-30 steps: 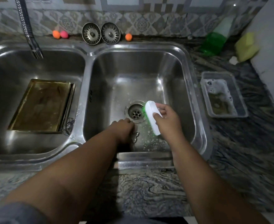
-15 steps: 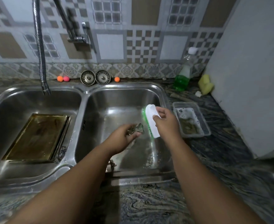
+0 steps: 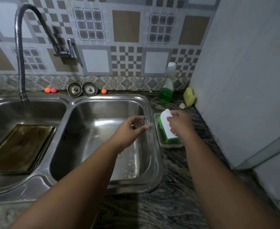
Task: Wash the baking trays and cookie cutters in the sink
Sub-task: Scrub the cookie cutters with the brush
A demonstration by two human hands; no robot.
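My left hand [image 3: 132, 128] holds a small metal cookie cutter [image 3: 140, 124] above the right basin [image 3: 102, 139] of the double sink, near its right rim. My right hand [image 3: 179, 123] grips a white scrub brush [image 3: 166, 124] with green bristles, lowered into the clear plastic container [image 3: 169, 143] on the counter right of the sink. A brownish baking tray [image 3: 18, 147] lies flat in the left basin [image 3: 2, 113].
A flexible tap [image 3: 20, 52] hangs over the left basin. Two sink strainers [image 3: 82, 89] and small orange and pink balls [image 3: 50, 90] sit on the back ledge. A green soap bottle [image 3: 166, 90] and yellow sponge [image 3: 188, 96] stand by the grey wall panel [image 3: 243, 80].
Both hands rose from the right basin's drain. The left lifted the cookie cutter toward the right rim; the right carried the brush out over the counter into the plastic container.
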